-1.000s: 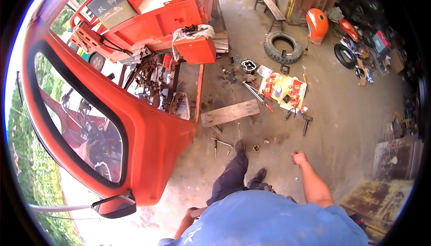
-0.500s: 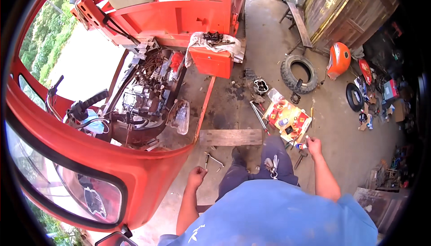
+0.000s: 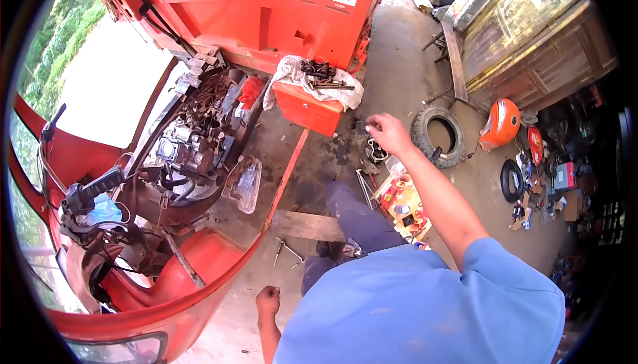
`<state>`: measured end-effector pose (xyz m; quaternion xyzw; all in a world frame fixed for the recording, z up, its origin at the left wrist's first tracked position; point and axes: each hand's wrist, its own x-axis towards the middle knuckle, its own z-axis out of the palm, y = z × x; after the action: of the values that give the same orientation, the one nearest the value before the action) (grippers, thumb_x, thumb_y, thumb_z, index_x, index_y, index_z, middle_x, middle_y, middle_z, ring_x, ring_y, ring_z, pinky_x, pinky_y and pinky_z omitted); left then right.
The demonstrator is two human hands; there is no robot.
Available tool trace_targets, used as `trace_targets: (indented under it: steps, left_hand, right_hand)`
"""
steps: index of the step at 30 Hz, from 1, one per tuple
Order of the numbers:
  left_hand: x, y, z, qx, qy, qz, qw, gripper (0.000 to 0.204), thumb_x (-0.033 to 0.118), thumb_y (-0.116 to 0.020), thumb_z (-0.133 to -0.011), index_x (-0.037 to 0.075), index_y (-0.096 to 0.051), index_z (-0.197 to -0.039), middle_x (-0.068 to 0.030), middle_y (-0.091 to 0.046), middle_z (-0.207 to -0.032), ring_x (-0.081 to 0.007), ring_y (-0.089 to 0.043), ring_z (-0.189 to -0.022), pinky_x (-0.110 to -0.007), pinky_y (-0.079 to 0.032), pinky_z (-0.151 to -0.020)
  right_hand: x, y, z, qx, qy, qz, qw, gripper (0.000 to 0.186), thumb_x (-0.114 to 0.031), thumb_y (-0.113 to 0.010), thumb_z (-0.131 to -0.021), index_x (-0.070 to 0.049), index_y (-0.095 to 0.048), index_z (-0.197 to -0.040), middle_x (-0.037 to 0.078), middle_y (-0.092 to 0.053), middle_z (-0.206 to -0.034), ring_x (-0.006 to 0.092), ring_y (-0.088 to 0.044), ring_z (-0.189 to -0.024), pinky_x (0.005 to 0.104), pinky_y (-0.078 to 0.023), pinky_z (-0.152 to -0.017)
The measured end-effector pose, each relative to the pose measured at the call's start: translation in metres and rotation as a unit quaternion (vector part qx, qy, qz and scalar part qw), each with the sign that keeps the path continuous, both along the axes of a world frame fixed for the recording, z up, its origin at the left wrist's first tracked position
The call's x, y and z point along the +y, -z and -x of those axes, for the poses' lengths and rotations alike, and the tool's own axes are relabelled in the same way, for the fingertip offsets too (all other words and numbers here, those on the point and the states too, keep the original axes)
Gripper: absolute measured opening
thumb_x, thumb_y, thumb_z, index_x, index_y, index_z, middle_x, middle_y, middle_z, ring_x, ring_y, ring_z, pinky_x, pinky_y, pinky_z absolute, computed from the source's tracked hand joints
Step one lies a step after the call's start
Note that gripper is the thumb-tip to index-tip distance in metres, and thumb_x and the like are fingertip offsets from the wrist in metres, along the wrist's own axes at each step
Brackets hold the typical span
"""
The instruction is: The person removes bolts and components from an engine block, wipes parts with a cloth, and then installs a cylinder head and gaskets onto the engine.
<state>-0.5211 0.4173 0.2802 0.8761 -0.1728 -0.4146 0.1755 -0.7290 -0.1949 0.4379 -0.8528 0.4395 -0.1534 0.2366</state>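
Note:
My right hand (image 3: pixel 392 134) is stretched forward over the floor, just right of a red box (image 3: pixel 309 109). Its fingers are curled together, and anything inside them is too small or hidden to name. On the box lies a whitish cloth (image 3: pixel 282 78) bearing dark metal parts and tools (image 3: pixel 325 77). My left hand (image 3: pixel 268 301) hangs low on the left with curled fingers; what it may hold does not show. Ahead of it on the floor lies a T-shaped wrench (image 3: pixel 290 251). Below my right forearm, a yellow-red sheet (image 3: pixel 404 206) carries small items.
A red three-wheeler with an exposed engine (image 3: pixel 183 148) stands at the left. A wooden plank (image 3: pixel 307 225) lies before my legs. To the right are a tire (image 3: pixel 455 135), an orange fuel tank (image 3: pixel 500 125), a narrow bench (image 3: pixel 454 62) and scattered parts.
My right hand has swung forward and left, from beside the sheet to near the red box. My left hand has come back nearer my body. My body and view have shifted forward.

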Motion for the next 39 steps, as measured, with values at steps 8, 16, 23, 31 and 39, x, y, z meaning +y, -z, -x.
trace_targets:
  steps: [8,16,23,31,39]
  left_hand:
    - [-0.042,-0.021,0.074,0.117,-0.356,-0.048,0.926,0.022,0.020,-0.068,-0.094,-0.001,-0.071,-0.093,-0.0083,-0.068,-0.069,-0.0142,-0.060,-0.058,-0.029,-0.047,-0.053]
    - [-0.160,-0.044,0.043,0.087,-0.266,-0.054,0.959,0.032,0.029,-0.063,-0.099,-0.001,-0.072,-0.102,-0.0120,-0.073,-0.083,-0.0200,-0.067,-0.077,-0.035,-0.054,-0.076]
    - [-0.237,-0.062,-0.032,0.003,-0.138,-0.071,0.988,0.032,0.033,-0.063,-0.099,0.004,-0.072,-0.109,-0.0201,-0.074,-0.093,-0.0341,-0.072,-0.088,-0.042,-0.054,-0.080]
    - [-0.293,-0.065,-0.065,0.016,-0.123,-0.052,0.991,0.033,0.033,-0.062,-0.100,0.005,-0.071,-0.114,-0.0224,-0.073,-0.108,-0.0381,-0.070,-0.105,-0.044,-0.054,-0.089]
    - [-0.400,-0.112,-0.082,-0.022,0.050,0.015,0.998,0.023,0.023,-0.064,-0.095,0.007,-0.069,-0.110,-0.0183,-0.070,-0.107,-0.0397,-0.066,-0.104,-0.048,-0.053,-0.091]
  right_hand:
    - [-0.144,0.061,-0.085,0.061,-0.064,0.061,0.994,0.031,-0.017,-0.072,-0.085,-0.006,-0.070,-0.114,0.016,-0.064,-0.113,0.0375,-0.064,-0.105,0.0461,-0.053,-0.090]
    - [-0.164,0.063,-0.088,0.056,-0.081,-0.002,0.995,0.026,-0.011,-0.076,-0.083,-0.004,-0.067,-0.106,0.016,-0.062,-0.110,0.0376,-0.063,-0.101,0.0475,-0.053,-0.085]
    - [-0.179,0.060,-0.087,0.133,-0.144,0.002,0.981,0.025,-0.014,-0.072,-0.086,-0.006,-0.066,-0.110,0.016,-0.064,-0.107,0.0378,-0.063,-0.102,0.0478,-0.053,-0.086]
    - [-0.179,0.042,-0.070,0.117,-0.125,-0.024,0.985,0.020,-0.013,-0.068,-0.091,-0.003,-0.066,-0.108,0.017,-0.071,-0.097,0.0396,-0.068,-0.090,0.0486,-0.055,-0.080]
    - [-0.162,-0.059,-0.065,0.023,-0.130,-0.017,0.991,0.019,-0.003,-0.069,-0.089,-0.001,-0.072,-0.108,0.018,-0.072,-0.095,0.0352,-0.070,-0.087,0.0419,-0.055,-0.078]
